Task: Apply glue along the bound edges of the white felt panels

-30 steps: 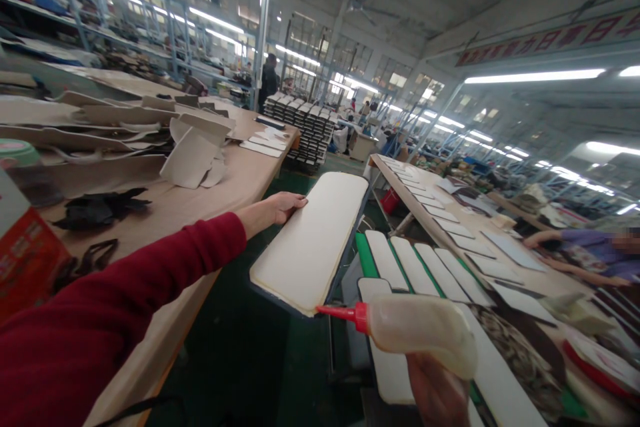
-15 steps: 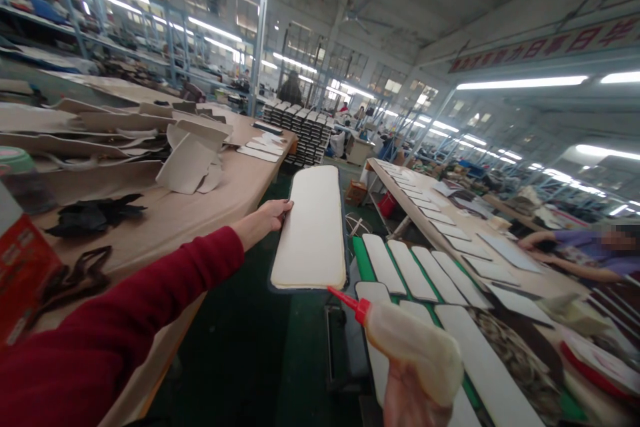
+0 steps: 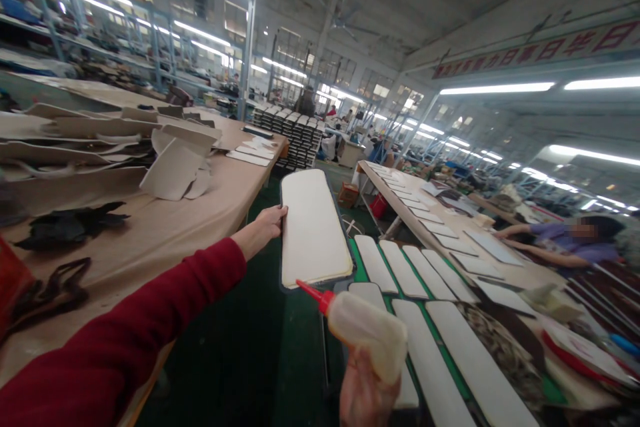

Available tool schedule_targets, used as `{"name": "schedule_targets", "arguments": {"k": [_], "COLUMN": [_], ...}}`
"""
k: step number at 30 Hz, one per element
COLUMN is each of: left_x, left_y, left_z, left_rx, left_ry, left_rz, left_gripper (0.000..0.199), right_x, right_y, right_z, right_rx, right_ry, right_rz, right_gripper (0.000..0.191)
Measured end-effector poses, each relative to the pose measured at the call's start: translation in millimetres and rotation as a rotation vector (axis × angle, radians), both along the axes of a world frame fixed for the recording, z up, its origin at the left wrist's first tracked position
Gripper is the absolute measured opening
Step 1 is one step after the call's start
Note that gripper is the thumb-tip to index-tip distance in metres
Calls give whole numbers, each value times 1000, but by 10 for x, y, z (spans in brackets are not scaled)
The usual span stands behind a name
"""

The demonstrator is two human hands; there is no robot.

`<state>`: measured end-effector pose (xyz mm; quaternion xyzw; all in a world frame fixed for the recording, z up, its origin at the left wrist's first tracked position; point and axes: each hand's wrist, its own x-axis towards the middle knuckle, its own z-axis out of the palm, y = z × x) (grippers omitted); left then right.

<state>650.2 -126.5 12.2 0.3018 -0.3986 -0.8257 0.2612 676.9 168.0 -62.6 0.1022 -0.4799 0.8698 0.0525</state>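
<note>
My left hand [image 3: 269, 221] pinches the left edge of a white rounded panel [image 3: 315, 227] with a dark border, held up in front of me. A yellowish line runs along part of the panel's edge. In my right hand [image 3: 367, 383] is a cloudy squeeze bottle [image 3: 367, 330] of yellowish glue, tipped to the left. Its red nozzle [image 3: 313, 292] meets the panel's lower edge near the left corner; whether it touches I cannot tell. Below and to the right, several similar white panels [image 3: 437, 353] lie in rows on a green surface [image 3: 447, 325].
A covered table [image 3: 215, 227] on the left bears pale cut pieces [image 3: 175, 160] and black scraps [image 3: 75, 223]. Along the right-hand table [image 3: 445, 203] lie more panels, with a person in purple [image 3: 565, 243] beside it. Stacked panels [image 3: 290, 137] stand behind.
The bottle has moved left, its nozzle passing from the panel's lower right toward its lower left corner. The panel has tilted the other way in my left hand. My view has shifted slightly right.
</note>
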Motion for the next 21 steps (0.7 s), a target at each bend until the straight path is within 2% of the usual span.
{"name": "schedule_targets", "arguments": {"k": [3,5,7,9,12,14,17,19,21], "left_x": [19,68,137,205,257,248,189,150,130], "left_y": [98,204,334,465,610,646,607,555,533], "left_z": [70,104,115,107,96,113,181,235,277], "left_rx": [-17,-45,-75,-102,-132,-141,-150,-159,-175], "left_ry": [-19,-14,5,25,34,50,66,49,38], "left_rz": [61,45,-27,-138,-273,-316,-319,-276,-239], "left_gripper": [32,30,28,27,30,33,35,37,38], "right_x": [-49,-226,-494,-794,-1147,-1219,-1028,-804,-650], "right_y": [-69,-68,-53,-53,-78,-73,18,124,219], "right_z": [262,510,748,937,1087,1060,778,511,347], "right_rx": [-40,-100,-144,-122,-56,-40,3,98,239], "right_ry": [63,133,179,205,244,264,256,234,260], "right_rz": [49,52,75,118,96,54,73,160,362], "right_gripper": [52,54,51,51,59,62,57,55,64]}}
